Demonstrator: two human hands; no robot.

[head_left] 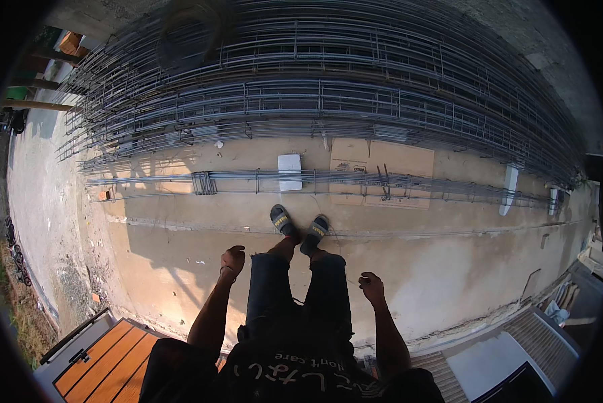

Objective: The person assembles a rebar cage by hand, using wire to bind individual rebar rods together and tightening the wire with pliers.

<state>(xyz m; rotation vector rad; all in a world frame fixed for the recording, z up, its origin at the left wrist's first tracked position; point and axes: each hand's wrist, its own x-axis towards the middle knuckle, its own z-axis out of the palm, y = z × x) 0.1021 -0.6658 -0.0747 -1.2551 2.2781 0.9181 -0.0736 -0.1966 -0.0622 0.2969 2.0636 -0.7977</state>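
Note:
My left hand (pixel 233 260) hangs beside my left thigh with its fingers curled in, and nothing shows in it. Out to the right, my right hand (pixel 372 287) is also curled, its fingers bent toward my leg and no object visible in it. Both hands are apart from everything around them. Ahead of my sandals (pixel 282 218), a long thin bundle of steel bars (pixel 261 176) runs across the floor. Several bent wire stirrups (pixel 204 183) are bunched on its left part. A few loose dark stirrups (pixel 384 183) rest over it on the right.
Stacked rebar cages (pixel 321 94) fill the far side. Flattened cardboard (pixel 402 158) and a pale block (pixel 289 171) lie by the bundle. Another pale piece (pixel 509 190) is under its right part. An orange slatted panel (pixel 106 363) stands near left, a grey roof-like structure (pixel 496 363) near right.

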